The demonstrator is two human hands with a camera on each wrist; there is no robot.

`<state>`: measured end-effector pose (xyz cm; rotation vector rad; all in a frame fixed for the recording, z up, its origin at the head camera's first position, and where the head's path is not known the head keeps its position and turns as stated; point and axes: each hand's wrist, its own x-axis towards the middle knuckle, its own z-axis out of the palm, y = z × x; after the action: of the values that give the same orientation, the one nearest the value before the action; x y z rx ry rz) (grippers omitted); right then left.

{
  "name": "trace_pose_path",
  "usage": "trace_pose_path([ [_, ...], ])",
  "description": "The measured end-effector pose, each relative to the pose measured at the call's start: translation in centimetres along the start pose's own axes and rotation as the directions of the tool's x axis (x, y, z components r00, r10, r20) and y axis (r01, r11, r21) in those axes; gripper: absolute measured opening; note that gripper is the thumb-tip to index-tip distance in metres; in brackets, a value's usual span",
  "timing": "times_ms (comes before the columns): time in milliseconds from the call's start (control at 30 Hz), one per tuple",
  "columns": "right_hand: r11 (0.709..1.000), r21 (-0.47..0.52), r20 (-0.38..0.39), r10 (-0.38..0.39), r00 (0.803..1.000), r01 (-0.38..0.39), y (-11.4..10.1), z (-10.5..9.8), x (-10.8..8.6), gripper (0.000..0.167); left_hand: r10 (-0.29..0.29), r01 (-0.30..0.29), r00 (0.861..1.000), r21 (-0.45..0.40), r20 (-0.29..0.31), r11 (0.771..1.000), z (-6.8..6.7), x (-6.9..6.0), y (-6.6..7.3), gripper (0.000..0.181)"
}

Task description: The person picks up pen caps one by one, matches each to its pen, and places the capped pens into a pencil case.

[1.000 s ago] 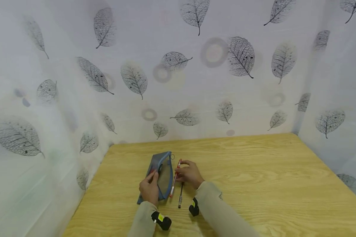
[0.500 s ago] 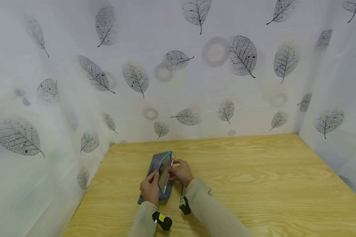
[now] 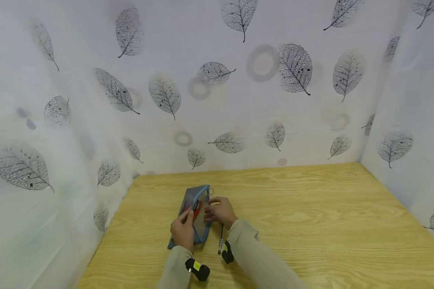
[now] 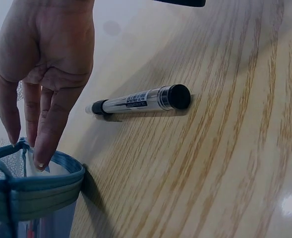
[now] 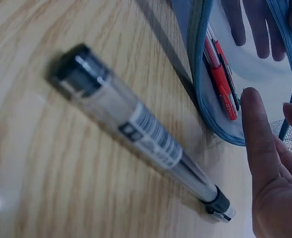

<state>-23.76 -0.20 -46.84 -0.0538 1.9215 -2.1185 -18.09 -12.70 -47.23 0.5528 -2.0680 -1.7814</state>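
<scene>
A blue-trimmed mesh pencil pouch [image 3: 190,195] lies on the table with its zip mouth spread. My left hand [image 3: 183,230] pinches the pouch's left edge; its fingertips show through the mesh in the right wrist view. At the right side of the mouth is my right hand [image 3: 220,212], holding nothing, its fingers [image 4: 50,126] reaching down at the rim. Inside the pouch lies a red pen [image 5: 225,91] beside another dark, slim item. A clear pen with black ends [image 5: 153,139] rests on the table right of the pouch, partly under the right hand in the head view.
The wood-grain table [image 3: 311,216] extends to the right of the hands. Leaf-printed white sheeting [image 3: 253,104] stands along the back and both sides. Black wrist cameras [image 3: 197,269] sit on both cuffs.
My right hand moved left to the pouch's mouth with the red pen and let it go; the pen now lies inside. My left hand has kept its pinch on the pouch.
</scene>
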Motion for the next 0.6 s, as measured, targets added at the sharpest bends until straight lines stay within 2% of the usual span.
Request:
trace_pose_path([
  [233,1.000,0.021,0.002,0.023,1.000,-0.023,0.2,-0.4,0.1,0.039,-0.011,0.011,1.000,-0.002,-0.002,1.000,0.0,-0.1,0.0,0.025],
  [367,1.000,0.007,-0.026,0.027,0.999,-0.027,0.3,-0.9,-0.1,0.043,-0.017,0.017,1.000,-0.003,-0.001,1.000,0.0,-0.1,0.0,0.025],
  [600,0.994,-0.085,-0.156,0.055,0.986,-0.069,0.5,-2.5,-0.7,0.038,-0.026,0.026,1.000,-0.004,0.007,1.000,-0.2,-0.1,0.0,0.027],
])
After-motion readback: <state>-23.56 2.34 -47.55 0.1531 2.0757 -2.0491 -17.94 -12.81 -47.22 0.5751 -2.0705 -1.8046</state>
